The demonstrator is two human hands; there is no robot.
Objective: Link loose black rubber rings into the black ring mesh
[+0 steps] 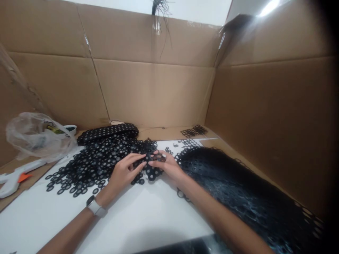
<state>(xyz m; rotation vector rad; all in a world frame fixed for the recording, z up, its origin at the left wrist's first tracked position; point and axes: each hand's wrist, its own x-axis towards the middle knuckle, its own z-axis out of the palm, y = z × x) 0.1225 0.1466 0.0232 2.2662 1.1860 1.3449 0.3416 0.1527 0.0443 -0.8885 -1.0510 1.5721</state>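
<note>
My left hand (127, 167), with a watch (96, 206) on its wrist, pinches the left edge of a small black mesh piece (153, 174) made of joined rings. Opposite it, my right hand (169, 165) grips the same piece between thumb and fingers. Part of the piece is hidden behind the fingers, and its fine details are blurred. A big heap of loose black rings (87, 169) lies beside and behind my left hand. Close to my right forearm spreads a large black ring-mesh sheet (225, 183).
Cardboard walls (153, 81) enclose the white work surface (127, 218). At left are a clear plastic bag (34, 135), a white bowl (71, 129) and a white glue gun (18, 176) with an orange trigger. A rolled dotted black sheet (108, 132) and small mesh pieces (194, 131) lie at the back.
</note>
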